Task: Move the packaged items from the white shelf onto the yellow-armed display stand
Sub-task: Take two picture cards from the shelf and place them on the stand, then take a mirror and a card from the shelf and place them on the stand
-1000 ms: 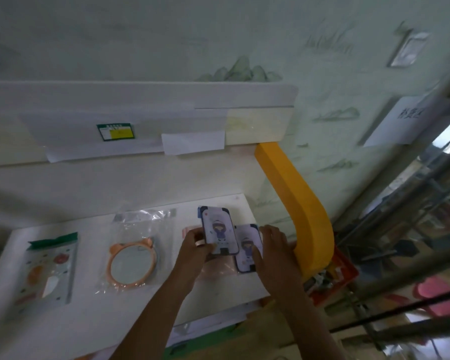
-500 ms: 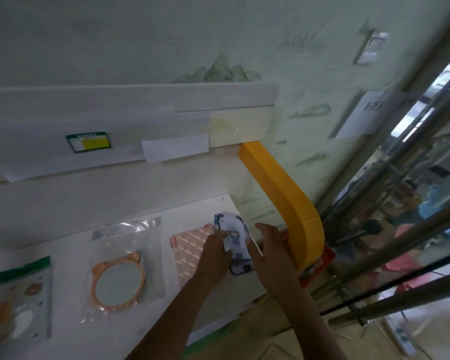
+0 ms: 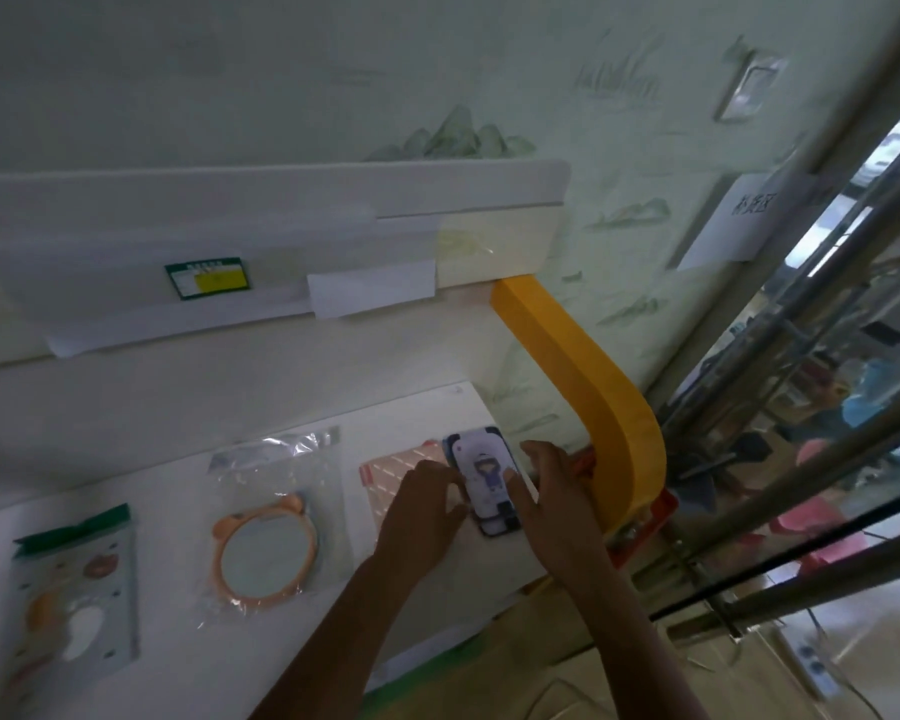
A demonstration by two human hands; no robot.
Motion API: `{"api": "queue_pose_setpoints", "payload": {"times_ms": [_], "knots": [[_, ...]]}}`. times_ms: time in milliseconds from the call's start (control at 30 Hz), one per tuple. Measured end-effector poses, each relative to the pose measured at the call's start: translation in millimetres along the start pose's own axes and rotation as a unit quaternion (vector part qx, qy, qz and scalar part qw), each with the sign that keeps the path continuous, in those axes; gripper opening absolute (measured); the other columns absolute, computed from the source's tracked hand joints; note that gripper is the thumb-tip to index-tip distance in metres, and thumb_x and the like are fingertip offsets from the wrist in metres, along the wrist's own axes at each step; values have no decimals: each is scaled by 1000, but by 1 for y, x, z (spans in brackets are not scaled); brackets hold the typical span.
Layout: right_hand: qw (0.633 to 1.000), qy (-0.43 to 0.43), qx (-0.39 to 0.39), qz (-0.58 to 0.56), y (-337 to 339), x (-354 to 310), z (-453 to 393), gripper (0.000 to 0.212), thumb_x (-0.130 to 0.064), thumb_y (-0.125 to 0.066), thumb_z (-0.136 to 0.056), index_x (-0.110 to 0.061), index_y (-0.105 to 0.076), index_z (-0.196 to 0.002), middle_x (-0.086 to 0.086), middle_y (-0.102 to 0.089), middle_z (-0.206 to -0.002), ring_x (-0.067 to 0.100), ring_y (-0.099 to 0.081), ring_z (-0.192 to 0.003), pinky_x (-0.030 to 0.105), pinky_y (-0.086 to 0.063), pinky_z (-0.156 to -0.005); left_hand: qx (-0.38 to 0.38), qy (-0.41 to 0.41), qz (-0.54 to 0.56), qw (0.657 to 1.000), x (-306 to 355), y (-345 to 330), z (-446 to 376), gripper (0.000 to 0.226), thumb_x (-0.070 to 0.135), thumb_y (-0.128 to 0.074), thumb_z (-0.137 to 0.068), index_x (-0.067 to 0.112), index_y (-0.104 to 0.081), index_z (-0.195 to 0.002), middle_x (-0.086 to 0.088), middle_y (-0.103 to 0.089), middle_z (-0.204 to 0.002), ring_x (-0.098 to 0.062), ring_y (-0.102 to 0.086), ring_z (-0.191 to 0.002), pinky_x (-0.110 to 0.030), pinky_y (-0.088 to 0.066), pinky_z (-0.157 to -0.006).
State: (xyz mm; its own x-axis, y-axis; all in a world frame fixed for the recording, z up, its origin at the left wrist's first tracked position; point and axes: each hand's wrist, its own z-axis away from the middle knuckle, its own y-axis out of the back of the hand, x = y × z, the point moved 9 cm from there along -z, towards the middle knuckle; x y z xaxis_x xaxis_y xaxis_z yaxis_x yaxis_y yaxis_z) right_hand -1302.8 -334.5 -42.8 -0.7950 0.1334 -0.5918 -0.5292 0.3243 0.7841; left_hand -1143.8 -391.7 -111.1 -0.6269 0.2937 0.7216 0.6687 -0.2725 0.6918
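Observation:
Two phone cases with a cartoon girl print lie stacked near the right end of the white shelf. My left hand holds the stack from its left side. My right hand grips it from the right, thumb across the lower front. Under the stack's left edge lies a pink patterned pack. The yellow arm of the display stand curves down just right of my right hand.
An orange bear-ear mirror in a clear bag and a green-topped sachet lie further left on the shelf. An upper white shelf carries a green-yellow label. Metal poles stand at the right.
The two cases were apart, one in each hand; now they are stacked together between both hands. The view has shifted to the right.

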Motion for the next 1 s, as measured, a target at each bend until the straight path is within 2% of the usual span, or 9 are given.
{"api": "queue_pose_setpoints", "payload": {"times_ms": [133,233,300,367,400,467,567,667,1000], "knots": [[999,24,-39,-25,-10,-10,0,43,-47,-46,-97,-25,-44,-134,-4,-53,-130,11,-51,-115,26,-43,-97,77,-2,-27,997,-17,58,23,38,44,-58,-86,21,-64,-116,2,-62,-116,-15,-59,-106,-33,-50,-91],[996,73,-50,-33,-17,-30,2,50,-49,-43,-97,-17,-47,-135,2,-54,-130,16,-51,-121,24,-38,-102,120,14,-71,990,-30,97,46,35,42,-59,-89,21,-63,-118,2,-62,-115,-16,-60,-108,-33,-50,-92],[992,103,-61,-35,-24,-44,3,54,-53,-40,-97,-13,-50,-133,6,-56,-128,21,-53,-120,32,-42,-104,160,27,-109,981,-35,121,67,39,46,-55,-90,20,-63,-119,1,-64,-114,-17,-61,-106,-32,-50,-88],[988,134,-62,-36,-30,-59,5,48,-51,-44,-95,-16,-52,-126,3,-58,-119,22,-56,-112,39,-47,-98,179,43,-126,975,-37,136,89,52,56,-42,-86,21,-63,-118,2,-64,-111,-17,-62,-102,-32,-49,-84],[987,147,-64,-31,-31,-68,7,42,-47,-49,-96,-17,-53,-124,1,-58,-116,21,-55,-110,36,-47,-96,184,53,-123,974,-38,142,100,55,58,-39,-84,22,-62,-119,2,-64,-111,-17,-61,-101,-31,-48,-85],[982,177,-70,-21,-33,-84,12,37,-38,-56,-96,-17,-53,-126,-1,-57,-119,18,-52,-113,29,-41,-96,200,75,-112,971,-43,150,122,51,57,-42,-84,24,-60,-118,4,-62,-111,-16,-59,-102,-32,-48,-88],[973,205,-98,-32,-37,-103,25,39,-39,-54,-97,-19,-51,-130,-3,-55,-126,15,-49,-117,24,-35,-96,234,111,-101,961,-43,165,154,38,46,-56,-88,27,-56,-121,8,-58,-113,-12,-56,-105,-31,-47,-88],[965,230,-122,-45,-43,-118,41,41,-46,-49,-96,-22,-48,-129,-5,-53,-124,14,-50,-115,27,-40,-97,274,137,-83,948,-40,176,189,38,37,-62,-90,23,-54,-125,8,-57,-116,-11,-56,-107,-29,-47,-90],[921,317,-209,-85,-83,-201,128,47,-45,-55,-95,-20,-46,-133,-3,-52,-131,14,-48,-122,27,-41,-101,370,221,-34,902,-58,209,337,37,36,-63,-91,27,-51,-125,13,-56,-120,-6,-54,-106,-27,-47,-86]]}}
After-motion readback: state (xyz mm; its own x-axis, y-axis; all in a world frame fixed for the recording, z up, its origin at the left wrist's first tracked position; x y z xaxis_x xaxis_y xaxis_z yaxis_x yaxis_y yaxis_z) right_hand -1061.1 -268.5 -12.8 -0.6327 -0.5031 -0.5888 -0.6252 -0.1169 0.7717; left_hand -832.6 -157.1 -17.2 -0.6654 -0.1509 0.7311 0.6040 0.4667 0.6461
